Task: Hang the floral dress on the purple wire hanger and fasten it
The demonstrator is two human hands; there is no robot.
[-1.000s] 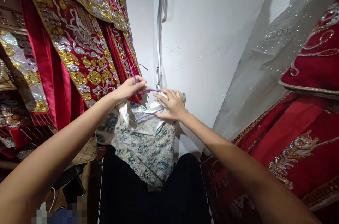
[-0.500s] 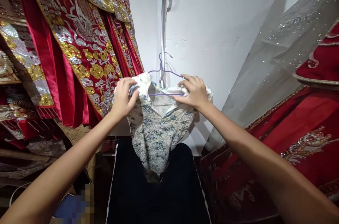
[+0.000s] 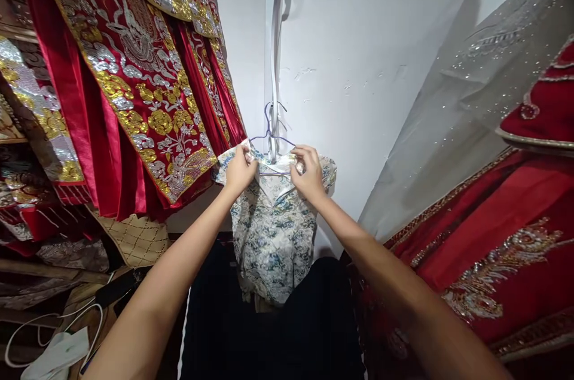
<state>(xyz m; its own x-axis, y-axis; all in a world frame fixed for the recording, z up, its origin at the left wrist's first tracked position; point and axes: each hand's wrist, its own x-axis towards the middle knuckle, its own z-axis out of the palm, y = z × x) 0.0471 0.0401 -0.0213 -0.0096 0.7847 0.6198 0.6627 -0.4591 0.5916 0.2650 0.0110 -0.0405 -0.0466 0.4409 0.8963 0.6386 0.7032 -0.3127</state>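
From the head camera I see both of my arms reaching forward and up toward a small garment on a hanger. My left hand (image 3: 240, 169) is closed on the left side of the neckline, fingers curled and pinching the fabric of the patterned top (image 3: 271, 236), a pale cream piece printed with blue-green swirls. My right hand (image 3: 307, 173) mirrors it on the other side, fingers bent and pinching the collar edge just beside the hanger's wire. The two hands sit near each other, with only the open neck of the top between them.

The top hangs on a thin purple wire hanger (image 3: 270, 134), whose hook rises just above my knuckles in front of the white wall (image 3: 359, 69). The hook stands beside a bundle of pale cables (image 3: 274, 39) that runs down the wall's corner; I cannot tell whether it is caught on anything. The body of the top drops straight down between my forearms, its hem ending over a dark cloth (image 3: 269, 338) below.

To my left hang red robes with gold and silver embroidery (image 3: 134, 69), close beside my left hand, though I cannot tell whether they touch it. To my right lies a red embroidered gown (image 3: 502, 236) with a sheer sequinned veil (image 3: 470, 99) above it. At lower left a white cord (image 3: 54, 332) loops over clutter.
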